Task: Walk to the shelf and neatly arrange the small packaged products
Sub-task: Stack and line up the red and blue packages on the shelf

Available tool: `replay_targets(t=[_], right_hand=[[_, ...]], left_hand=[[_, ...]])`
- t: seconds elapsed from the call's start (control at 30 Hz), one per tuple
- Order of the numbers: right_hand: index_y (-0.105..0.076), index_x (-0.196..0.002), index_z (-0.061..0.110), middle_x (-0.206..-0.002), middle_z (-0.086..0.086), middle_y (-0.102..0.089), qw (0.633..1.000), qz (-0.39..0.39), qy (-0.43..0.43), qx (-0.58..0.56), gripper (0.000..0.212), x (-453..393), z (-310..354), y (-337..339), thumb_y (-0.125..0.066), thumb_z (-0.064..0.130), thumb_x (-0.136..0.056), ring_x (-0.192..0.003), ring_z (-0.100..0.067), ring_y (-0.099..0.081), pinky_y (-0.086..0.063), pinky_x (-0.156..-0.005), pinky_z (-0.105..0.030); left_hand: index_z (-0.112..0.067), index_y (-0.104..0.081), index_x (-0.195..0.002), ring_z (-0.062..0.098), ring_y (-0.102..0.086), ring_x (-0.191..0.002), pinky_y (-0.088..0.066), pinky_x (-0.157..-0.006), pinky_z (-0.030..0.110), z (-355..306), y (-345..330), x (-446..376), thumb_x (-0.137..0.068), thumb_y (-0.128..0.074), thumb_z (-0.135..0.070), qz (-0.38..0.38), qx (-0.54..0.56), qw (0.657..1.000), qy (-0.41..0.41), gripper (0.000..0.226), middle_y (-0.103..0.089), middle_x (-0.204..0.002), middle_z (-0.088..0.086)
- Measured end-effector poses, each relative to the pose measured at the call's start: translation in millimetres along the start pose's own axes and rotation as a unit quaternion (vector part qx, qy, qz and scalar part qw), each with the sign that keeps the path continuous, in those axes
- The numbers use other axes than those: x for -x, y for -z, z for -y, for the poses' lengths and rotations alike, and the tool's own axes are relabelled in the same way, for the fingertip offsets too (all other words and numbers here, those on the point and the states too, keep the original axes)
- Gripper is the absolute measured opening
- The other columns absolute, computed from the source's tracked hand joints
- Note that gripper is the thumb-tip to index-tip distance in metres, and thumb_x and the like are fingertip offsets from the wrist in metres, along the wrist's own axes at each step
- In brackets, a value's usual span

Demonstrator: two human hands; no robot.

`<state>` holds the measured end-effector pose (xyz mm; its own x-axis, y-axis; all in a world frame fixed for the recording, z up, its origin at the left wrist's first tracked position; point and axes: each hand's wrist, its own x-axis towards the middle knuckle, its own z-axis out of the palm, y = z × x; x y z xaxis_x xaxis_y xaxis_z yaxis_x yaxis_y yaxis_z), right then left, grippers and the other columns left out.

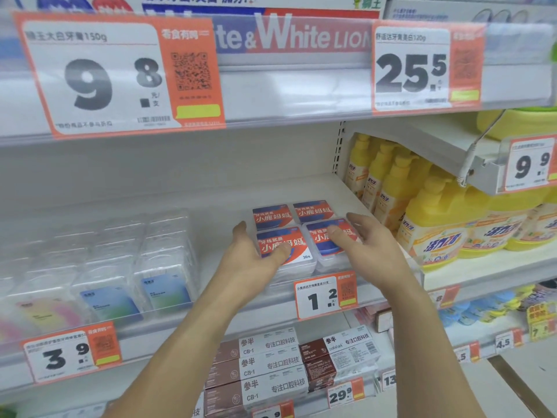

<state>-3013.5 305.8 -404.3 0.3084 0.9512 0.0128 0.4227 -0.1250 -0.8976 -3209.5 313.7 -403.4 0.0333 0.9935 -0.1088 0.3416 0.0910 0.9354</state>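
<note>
Several small clear boxes with red-and-blue labels sit stacked two by two on the middle shelf, above a 1.2 price tag. My left hand lies against the left side of the front left box, thumb resting on its label. My right hand flanks the front right box, thumb on its top and fingers straight along the right side. Both hands press the stacks from either side with straight fingers.
Clear plastic packs fill the shelf to the left. Yellow pump bottles stand close on the right. Brown and white toothpaste boxes lie on the shelf below. The upper shelf edge with large price tags overhangs.
</note>
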Motion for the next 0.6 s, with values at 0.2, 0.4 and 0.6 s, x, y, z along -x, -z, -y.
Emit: replay_targets(t=[0.2, 0.4, 0.6], right_hand=[[-0.055, -0.132, 0.018, -0.118, 0.001, -0.068, 0.997, -0.011, 0.032, 0.075, 0.041, 7, 3, -8, -0.058, 0.038, -0.096, -0.08, -0.004, -0.055, -0.037, -0.06, -0.014], [-0.06, -0.122, 0.02, -0.109, 0.004, -0.071, 0.996, -0.012, 0.034, 0.077, 0.033, 8, 1, -9, -0.057, 0.041, -0.096, -0.08, 0.001, -0.06, -0.039, -0.06, -0.012], [-0.038, -0.148, 0.02, -0.148, 0.002, -0.049, 0.984, -0.159, 0.084, 0.0, 0.063, 12, 3, -16, -0.056, 0.048, -0.094, -0.13, -0.012, -0.05, -0.044, -0.1, -0.026]], left_hand=[[-0.029, -0.045, -0.121, 0.014, -0.062, -0.104, -0.049, -0.089, 0.032, 3, -8, 7, -0.09, -0.064, -0.036, 0.001, -0.055, 0.998, -0.006, 0.037, -0.064, -0.117, -0.008], [-0.027, -0.047, -0.124, 0.014, -0.062, -0.103, -0.044, -0.084, 0.028, 2, -3, 5, -0.092, -0.061, -0.035, 0.022, -0.06, 0.998, 0.003, 0.036, -0.064, -0.117, -0.009], [-0.029, -0.046, -0.117, 0.014, -0.062, -0.099, -0.047, -0.084, 0.031, -1, -5, 4, -0.092, -0.06, -0.04, 0.012, -0.035, 0.999, 0.019, 0.031, -0.063, -0.114, -0.009]])
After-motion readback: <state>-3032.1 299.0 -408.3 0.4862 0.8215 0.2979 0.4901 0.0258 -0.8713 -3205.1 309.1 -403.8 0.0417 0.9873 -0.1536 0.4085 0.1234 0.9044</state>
